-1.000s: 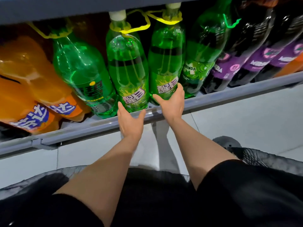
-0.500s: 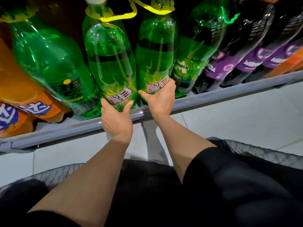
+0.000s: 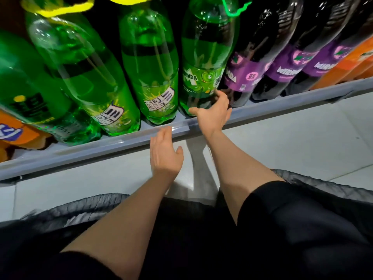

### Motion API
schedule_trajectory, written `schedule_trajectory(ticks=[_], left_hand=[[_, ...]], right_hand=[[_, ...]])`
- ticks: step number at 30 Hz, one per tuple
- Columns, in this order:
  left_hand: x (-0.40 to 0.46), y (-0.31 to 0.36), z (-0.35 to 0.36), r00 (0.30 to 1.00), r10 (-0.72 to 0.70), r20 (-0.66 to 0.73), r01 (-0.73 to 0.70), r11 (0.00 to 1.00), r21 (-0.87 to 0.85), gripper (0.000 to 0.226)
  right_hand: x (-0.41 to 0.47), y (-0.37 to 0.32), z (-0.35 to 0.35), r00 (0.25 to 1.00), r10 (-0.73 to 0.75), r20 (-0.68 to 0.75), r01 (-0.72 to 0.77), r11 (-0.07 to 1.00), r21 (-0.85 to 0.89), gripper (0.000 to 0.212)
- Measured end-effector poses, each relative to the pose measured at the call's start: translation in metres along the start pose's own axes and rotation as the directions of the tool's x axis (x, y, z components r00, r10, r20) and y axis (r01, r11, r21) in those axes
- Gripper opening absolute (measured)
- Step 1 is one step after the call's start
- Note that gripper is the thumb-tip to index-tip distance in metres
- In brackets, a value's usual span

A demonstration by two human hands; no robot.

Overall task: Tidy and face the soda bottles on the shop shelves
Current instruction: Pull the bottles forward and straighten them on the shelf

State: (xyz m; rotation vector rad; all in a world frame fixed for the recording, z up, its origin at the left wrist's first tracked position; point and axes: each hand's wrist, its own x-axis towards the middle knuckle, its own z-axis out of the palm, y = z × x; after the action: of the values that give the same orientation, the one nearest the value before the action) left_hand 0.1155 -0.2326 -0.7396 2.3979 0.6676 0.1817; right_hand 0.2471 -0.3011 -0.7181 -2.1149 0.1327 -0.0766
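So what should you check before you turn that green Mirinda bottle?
1. Right hand at the green Mirinda bottle: ok, its fingers are at the base, though a firm grip cannot be told.
2. Left hand free to help: ok, open in front of the shelf rail, holding nothing.
3. Mirinda label facing out: not ok, it sits turned to one side.
4. Room beside it: not ok, the purple Mirinda bottle seems to press close on the right.
5. Green bottle with white label faced: ok, its label shows.
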Motion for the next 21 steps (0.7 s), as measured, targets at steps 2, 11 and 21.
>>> schedule_trajectory(ticks=[2, 11, 21], left_hand=[[0.0, 0.001, 0.0, 0.991, -0.049, 0.121, 0.045, 0.998, 0.035, 0.066], [-0.003, 0.008, 0.007, 0.944, -0.158, 0.29, 0.132, 0.985, 0.11, 0.077], [0.001, 0.029, 0.013, 0.92, -0.228, 0.318, 0.199, 0.972, 0.122, 0.079]], right_hand=[[0.002, 0.002, 0.001, 0.999, -0.001, 0.039, 0.002, 1.0, -0.03, 0.093], [-0.006, 0.0, 0.002, 0.999, -0.007, 0.044, 0.009, 0.998, -0.065, 0.079], [0.008, -0.001, -0.002, 0.986, 0.033, 0.165, -0.039, 0.999, 0.033, 0.105]])
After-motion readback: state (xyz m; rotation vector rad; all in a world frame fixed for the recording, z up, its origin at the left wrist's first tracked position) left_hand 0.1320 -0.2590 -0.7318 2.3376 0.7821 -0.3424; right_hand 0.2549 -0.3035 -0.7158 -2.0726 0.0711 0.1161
